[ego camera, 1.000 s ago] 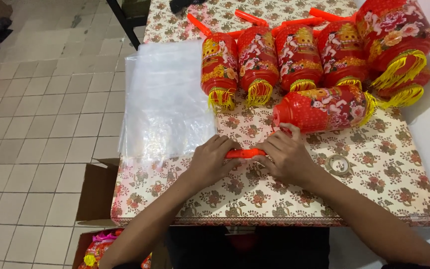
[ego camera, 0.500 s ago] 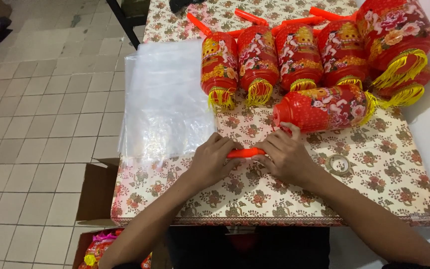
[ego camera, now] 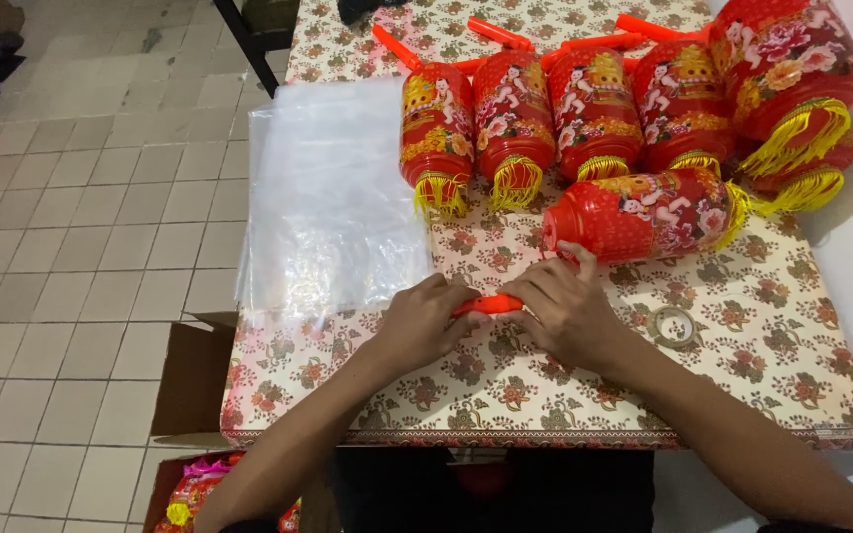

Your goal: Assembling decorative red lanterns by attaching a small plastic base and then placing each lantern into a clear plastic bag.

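Left hand (ego camera: 425,321): shifts marginally along the orange handle (ego camera: 487,305), fingers closed over its left end.
Right hand (ego camera: 565,308): edges slightly lower on the desk (ego camera: 762,326), index finger touching the lying red lantern (ego camera: 639,214).

Both my forearms reach in from the bottom edge and converge mid-frame. My left hand (ego camera: 425,324) is curled, fingers pinched closed, knuckles up. My right hand (ego camera: 567,308) mirrors it, fingers bent inward, index finger raised slightly.
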